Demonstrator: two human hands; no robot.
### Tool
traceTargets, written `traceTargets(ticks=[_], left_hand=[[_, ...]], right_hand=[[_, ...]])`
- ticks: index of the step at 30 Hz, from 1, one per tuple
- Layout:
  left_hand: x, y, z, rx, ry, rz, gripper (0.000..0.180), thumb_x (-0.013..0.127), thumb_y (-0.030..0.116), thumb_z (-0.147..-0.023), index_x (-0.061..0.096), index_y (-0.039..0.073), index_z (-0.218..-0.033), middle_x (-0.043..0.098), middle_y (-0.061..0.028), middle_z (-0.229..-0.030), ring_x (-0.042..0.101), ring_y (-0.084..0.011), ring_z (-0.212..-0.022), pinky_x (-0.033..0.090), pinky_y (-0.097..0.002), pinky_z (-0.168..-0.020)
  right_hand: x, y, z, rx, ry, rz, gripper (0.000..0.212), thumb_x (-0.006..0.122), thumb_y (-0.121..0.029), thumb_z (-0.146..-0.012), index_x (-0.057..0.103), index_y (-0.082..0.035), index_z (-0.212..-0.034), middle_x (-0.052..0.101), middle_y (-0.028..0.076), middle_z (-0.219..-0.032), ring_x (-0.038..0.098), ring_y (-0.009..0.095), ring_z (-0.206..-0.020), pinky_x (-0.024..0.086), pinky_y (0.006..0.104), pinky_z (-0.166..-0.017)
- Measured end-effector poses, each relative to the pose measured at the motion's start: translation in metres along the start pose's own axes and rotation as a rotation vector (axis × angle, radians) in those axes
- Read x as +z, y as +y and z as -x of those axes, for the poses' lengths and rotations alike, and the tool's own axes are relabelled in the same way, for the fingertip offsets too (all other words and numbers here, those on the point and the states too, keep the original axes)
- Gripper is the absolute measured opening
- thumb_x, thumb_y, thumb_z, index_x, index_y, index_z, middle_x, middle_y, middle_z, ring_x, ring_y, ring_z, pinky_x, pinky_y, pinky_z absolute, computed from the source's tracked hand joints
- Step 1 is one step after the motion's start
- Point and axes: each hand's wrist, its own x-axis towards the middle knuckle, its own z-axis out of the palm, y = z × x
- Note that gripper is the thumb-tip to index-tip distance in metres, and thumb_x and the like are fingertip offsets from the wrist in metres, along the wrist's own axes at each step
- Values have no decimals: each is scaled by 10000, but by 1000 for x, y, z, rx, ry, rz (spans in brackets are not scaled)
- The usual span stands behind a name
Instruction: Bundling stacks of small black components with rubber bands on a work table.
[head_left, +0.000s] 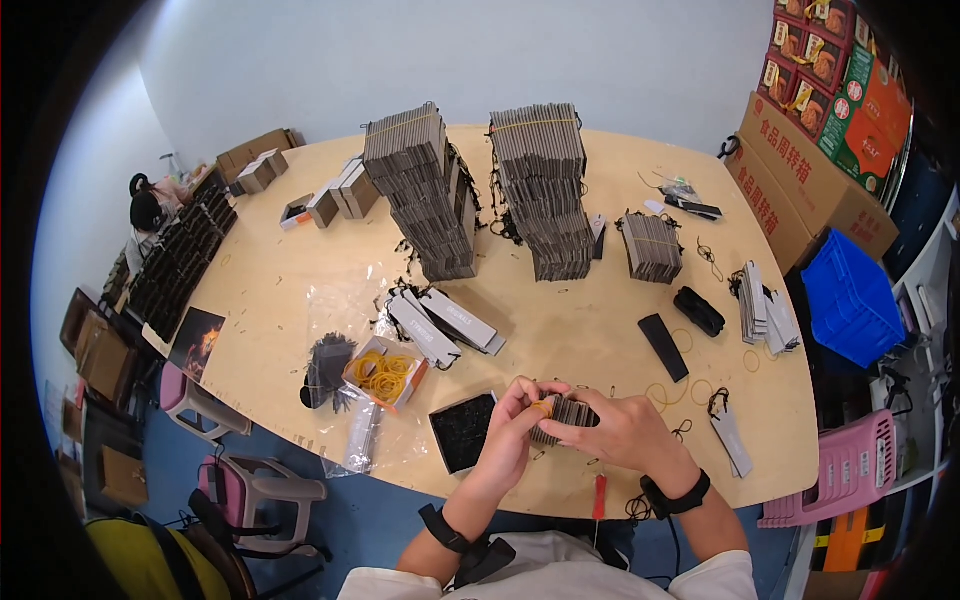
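Note:
Near the front edge of the table, a small bundle of grey cards (571, 411) stands on edge between my hands. My left hand (508, 442) is closed on its left end, where a bit of yellow-orange rubber band shows at the fingertips. Wrapped round the right side is my right hand (632, 432), thumb toward the left hand. Whether the band circles the whole bundle is hidden by my fingers. Just left of my left hand sits a black tray (447, 436) of small black pieces. A box of yellow rubber bands (408, 383) lies beyond it.
Two tall stacks of banded grey cards (408, 190) (540, 190) rise at the back, with a shorter bundle (652, 248) to their right. White tags (733, 444) and a black strip (662, 347) lie rightward. A red-handled tool (600, 497) is at the front edge. Another person (150, 215) sits far left.

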Motion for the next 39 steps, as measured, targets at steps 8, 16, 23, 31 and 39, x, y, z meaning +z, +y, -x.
traceTargets(ticks=[8, 16, 23, 31, 39], left_hand=[[-4, -8, -1, 64, 28, 8, 101, 487, 77, -982, 412, 133, -943, 600, -151, -1184, 557, -199, -1103, 463, -346, -942], [-2, -12, -2, 134, -28, -57, 96, 467, 63, -959, 406, 127, -995, 557, -149, -1269, 493, -194, -1164, 343, -345, -1046], [10, -12, 2, 189, 14, -216, 90, 456, 114, -969, 405, 137, -1040, 519, -181, -1319, 490, -213, -1192, 334, -366, -1061], [7, -18, 4, 272, 107, -104, 69, 520, 138, -994, 503, 76, -972, 598, -163, -1251, 510, -192, -1192, 348, -349, -1054], [1, -14, -1, 265, 190, -126, 23, 552, 52, -966, 533, 45, -976, 674, -175, -1120, 613, -186, -1045, 445, -319, -968]], right_hand=[[5, 1, 1, 40, 0, -73, 439, 699, -299, -822, 611, -395, -1241, 572, 12, -862, 532, 100, -452, 428, 240, -395], [2, 0, 1, 70, -77, -87, 410, 731, -312, -809, 640, -319, -1208, 613, 39, -923, 587, 147, -519, 457, 261, -438], [5, 1, 0, 86, -39, -103, 356, 728, -292, -810, 646, -281, -1156, 609, 45, -923, 605, 154, -514, 463, 277, -431], [0, -2, 0, 89, -96, -82, 367, 734, -312, -808, 663, -273, -1166, 624, 51, -959, 612, 158, -543, 474, 280, -449], [6, -1, 5, 52, -39, -54, 469, 752, -293, -778, 638, -351, -1229, 615, 55, -931, 620, 144, -591, 485, 264, -469]])
